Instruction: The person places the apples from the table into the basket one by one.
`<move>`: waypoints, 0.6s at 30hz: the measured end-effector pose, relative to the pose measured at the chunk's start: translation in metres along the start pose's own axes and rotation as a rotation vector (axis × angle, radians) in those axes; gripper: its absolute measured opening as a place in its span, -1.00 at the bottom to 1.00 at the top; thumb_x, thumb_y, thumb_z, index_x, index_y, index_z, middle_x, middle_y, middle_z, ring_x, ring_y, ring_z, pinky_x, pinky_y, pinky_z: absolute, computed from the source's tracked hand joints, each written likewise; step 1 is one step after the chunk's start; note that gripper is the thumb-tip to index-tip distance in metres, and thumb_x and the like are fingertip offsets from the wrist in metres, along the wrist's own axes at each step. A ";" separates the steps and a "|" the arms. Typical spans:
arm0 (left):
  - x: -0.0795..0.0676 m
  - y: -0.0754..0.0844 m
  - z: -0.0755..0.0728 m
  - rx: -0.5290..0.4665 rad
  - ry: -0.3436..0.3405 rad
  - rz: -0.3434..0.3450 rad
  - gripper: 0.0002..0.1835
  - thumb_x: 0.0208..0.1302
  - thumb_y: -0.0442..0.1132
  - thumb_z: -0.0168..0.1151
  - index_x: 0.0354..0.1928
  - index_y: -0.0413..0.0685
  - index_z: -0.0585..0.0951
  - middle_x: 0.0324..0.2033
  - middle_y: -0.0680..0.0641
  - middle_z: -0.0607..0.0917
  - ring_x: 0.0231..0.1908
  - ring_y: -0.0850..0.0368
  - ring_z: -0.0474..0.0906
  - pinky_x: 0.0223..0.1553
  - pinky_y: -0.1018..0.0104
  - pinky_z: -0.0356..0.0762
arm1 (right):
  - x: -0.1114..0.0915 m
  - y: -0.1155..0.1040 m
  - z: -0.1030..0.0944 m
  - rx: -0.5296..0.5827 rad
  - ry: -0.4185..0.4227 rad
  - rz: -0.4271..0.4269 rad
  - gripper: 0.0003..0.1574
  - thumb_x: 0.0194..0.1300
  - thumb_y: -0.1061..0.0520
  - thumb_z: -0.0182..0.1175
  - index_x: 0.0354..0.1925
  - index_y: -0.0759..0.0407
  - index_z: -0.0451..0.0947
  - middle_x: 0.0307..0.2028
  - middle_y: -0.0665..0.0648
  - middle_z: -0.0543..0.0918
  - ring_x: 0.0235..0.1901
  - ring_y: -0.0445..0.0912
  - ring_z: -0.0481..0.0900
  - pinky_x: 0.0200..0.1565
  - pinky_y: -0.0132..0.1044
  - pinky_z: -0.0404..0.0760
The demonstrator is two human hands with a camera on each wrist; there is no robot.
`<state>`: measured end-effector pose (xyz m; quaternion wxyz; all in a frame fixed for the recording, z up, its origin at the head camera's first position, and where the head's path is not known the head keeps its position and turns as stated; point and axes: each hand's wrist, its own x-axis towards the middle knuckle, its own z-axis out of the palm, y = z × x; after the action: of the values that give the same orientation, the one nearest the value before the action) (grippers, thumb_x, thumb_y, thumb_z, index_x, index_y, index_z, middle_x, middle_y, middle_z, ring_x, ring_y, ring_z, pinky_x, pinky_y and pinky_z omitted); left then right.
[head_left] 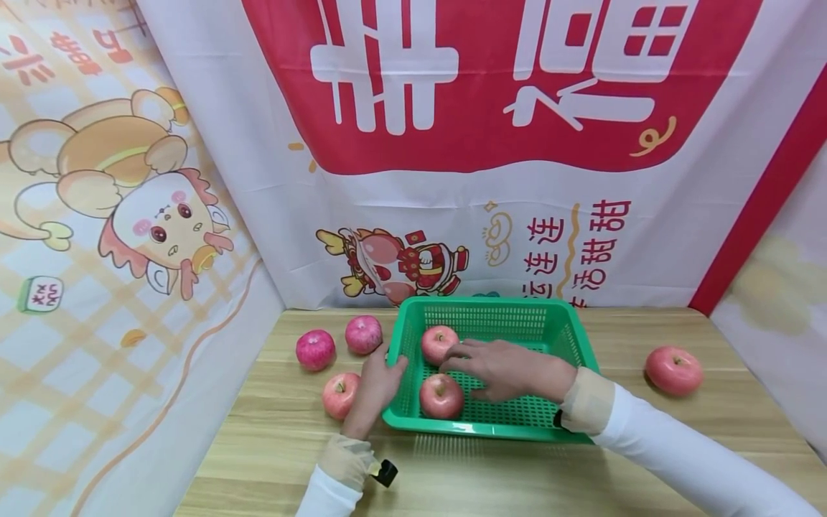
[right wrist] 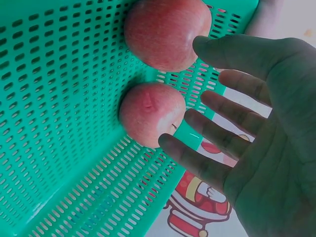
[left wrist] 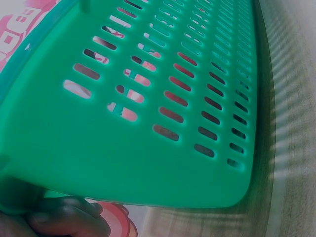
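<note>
A green plastic basket [head_left: 491,429] with slotted walls stands on the table. Its left rim is gripped by my left hand [head_left: 380,384]; the curled fingers [left wrist: 69,217] show at the rim in the left wrist view. Inside the basket, toward its left end, lie two red apples: a farther apple [head_left: 441,343] and a nearer apple [head_left: 442,397]. My right hand [head_left: 500,368] reaches over the basket beside them, palm toward the apples and fingers spread. In the right wrist view the thumb tip overlaps one apple [right wrist: 165,32]; whether it touches cannot be told.
Left of the basket sit two darker pink round fruits [head_left: 315,350] and a red apple [head_left: 337,393], partly behind my left hand. Another apple [head_left: 674,370] lies at the right of the wooden table [head_left: 258,459]. Printed cloth [head_left: 258,179] hangs behind and at the sides.
</note>
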<state>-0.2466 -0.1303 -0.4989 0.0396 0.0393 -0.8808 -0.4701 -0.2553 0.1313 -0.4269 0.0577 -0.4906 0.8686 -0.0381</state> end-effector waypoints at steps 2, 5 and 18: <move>0.000 0.000 0.000 0.001 0.002 -0.001 -0.60 0.50 -0.23 0.22 0.28 -0.25 0.60 0.04 -0.31 0.75 -0.04 -0.11 0.70 0.04 -0.12 0.71 | -0.002 0.001 -0.001 -0.001 -0.005 0.014 -0.22 0.34 -0.02 0.49 0.45 -0.13 0.48 0.43 0.00 0.54 0.41 -0.01 0.49 0.20 0.04 0.72; 0.000 0.000 0.000 -0.001 0.005 -0.002 -0.61 0.49 -0.23 0.23 0.26 -0.25 0.61 0.02 -0.30 0.75 -0.06 -0.10 0.70 0.03 -0.11 0.71 | -0.006 0.000 -0.002 0.001 -0.014 0.033 -0.19 0.36 -0.04 0.48 0.49 -0.17 0.44 0.46 0.02 0.52 0.43 0.02 0.48 0.20 0.08 0.72; 0.000 0.000 0.002 0.002 0.007 0.000 -0.61 0.49 -0.23 0.23 0.26 -0.27 0.61 0.01 -0.30 0.75 -0.07 -0.10 0.69 0.02 -0.11 0.70 | -0.025 0.003 -0.003 0.023 0.050 0.037 -0.17 0.37 0.00 0.47 0.51 -0.13 0.41 0.47 0.08 0.50 0.36 0.03 0.53 0.14 0.03 0.74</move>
<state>-0.2468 -0.1291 -0.5000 0.0429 0.0409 -0.8811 -0.4692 -0.2454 0.1539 -0.4232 0.0425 -0.4728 0.8781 -0.0594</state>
